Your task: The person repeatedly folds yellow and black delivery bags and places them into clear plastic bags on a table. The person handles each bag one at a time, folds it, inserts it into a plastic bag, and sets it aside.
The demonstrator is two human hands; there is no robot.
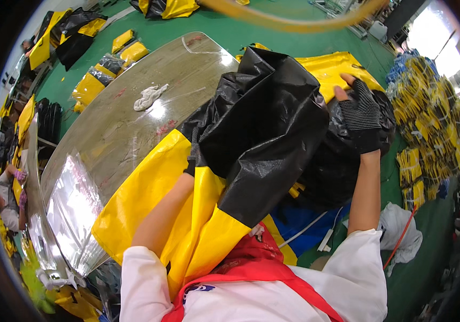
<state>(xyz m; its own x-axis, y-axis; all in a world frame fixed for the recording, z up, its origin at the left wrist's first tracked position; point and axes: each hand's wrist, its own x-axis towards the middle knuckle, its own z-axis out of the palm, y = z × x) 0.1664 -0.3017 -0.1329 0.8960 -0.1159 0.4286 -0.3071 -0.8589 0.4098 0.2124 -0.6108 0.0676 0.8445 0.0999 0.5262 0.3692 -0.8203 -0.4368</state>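
A large black-and-yellow sheet-plastic piece, which looks like a bag, spreads over my lap and the table's right edge. Its black part bulges up in folds, and its yellow part hangs down toward my red apron. My left hand, in a dark striped fingerless glove, is at the left side of the black part; folds hide its fingers. To the right, my right hand wears a similar glove. Its bare fingertips are apart beside more yellow sheeting and a black bulging heap.
A glossy table with a crumpled white cloth lies to the left. Tied yellow stacks stand at the right. Wrapped yellow-and-black packs sit on the green floor. Another person's gloved hand shows at far left.
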